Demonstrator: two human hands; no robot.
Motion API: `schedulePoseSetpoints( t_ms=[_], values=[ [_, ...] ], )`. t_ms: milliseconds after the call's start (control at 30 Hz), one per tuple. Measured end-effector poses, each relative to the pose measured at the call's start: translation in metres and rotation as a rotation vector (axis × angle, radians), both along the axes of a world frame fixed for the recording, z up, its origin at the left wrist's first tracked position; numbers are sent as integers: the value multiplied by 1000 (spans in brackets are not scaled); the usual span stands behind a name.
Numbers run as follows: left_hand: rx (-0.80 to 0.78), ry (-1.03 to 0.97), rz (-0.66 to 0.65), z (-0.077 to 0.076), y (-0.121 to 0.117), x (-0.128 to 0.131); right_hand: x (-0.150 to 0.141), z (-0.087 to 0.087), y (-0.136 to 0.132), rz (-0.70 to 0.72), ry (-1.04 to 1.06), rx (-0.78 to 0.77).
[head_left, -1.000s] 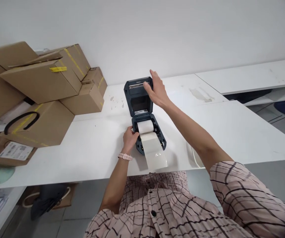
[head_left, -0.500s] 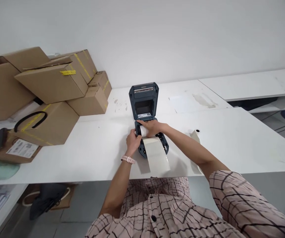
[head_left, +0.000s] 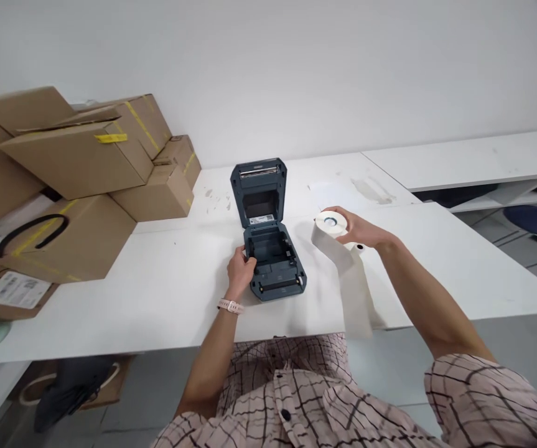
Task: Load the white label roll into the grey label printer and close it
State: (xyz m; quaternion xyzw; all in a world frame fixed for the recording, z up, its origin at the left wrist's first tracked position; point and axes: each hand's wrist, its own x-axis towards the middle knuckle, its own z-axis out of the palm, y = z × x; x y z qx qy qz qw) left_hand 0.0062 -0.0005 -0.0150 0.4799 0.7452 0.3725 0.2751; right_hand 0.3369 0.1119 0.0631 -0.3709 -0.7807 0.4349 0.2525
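A dark blue-grey label printer (head_left: 277, 264) stands on the white table with its lid (head_left: 259, 193) raised and its inner bay bare. My left hand (head_left: 241, 269) grips the printer's left side, thumb over the rim. To the right of the printer, my right hand (head_left: 359, 229) holds a white label roll (head_left: 331, 223), fingers around its far and right side. A long strip (head_left: 354, 298) unwinds from the roll and hangs down toward the table's front edge. Behind that strip lies a small narrow roll (head_left: 359, 247) with a black core, partly covered.
Cardboard boxes (head_left: 79, 155) with yellow tape are stacked at the left, one bearing a white label (head_left: 16, 289). A white wall rises behind the table (head_left: 179, 311). Farther right are an open shelf (head_left: 496, 198) and a blue seat (head_left: 536, 223).
My right hand has lifted the label roll out of the printer and carried it right, strip trailing. My left hand stays at the printer's left side. The view has shifted slightly.
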Motion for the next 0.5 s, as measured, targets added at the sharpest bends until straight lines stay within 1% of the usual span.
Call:
schedulePoseSetpoints(
  t_ms=[67,133,200,233,300,367,433,500],
  values=[
    [11,0,2,-2,1,-1,4,-31,12,-119,22,-43],
    [15,-14,6,-5,3,-3,0,-58,21,-182,15,-67],
    [15,-35,7,-9,5,-5,-7,-75,25,-193,-21,-65],
    [17,-44,5,-11,6,-6,-9,-79,26,-184,-46,-56],
    [25,-51,-5,-14,7,-7,-7,-76,27,-126,-92,-27],
    [31,-57,-13,-16,7,-8,8,-61,25,-61,-107,-3],
    [43,-78,-10,-18,7,-8,35,-43,20,-42,-74,-22],
    [60,-110,-2,-19,7,-8,68,-31,11,-66,4,-94]
  ],
)
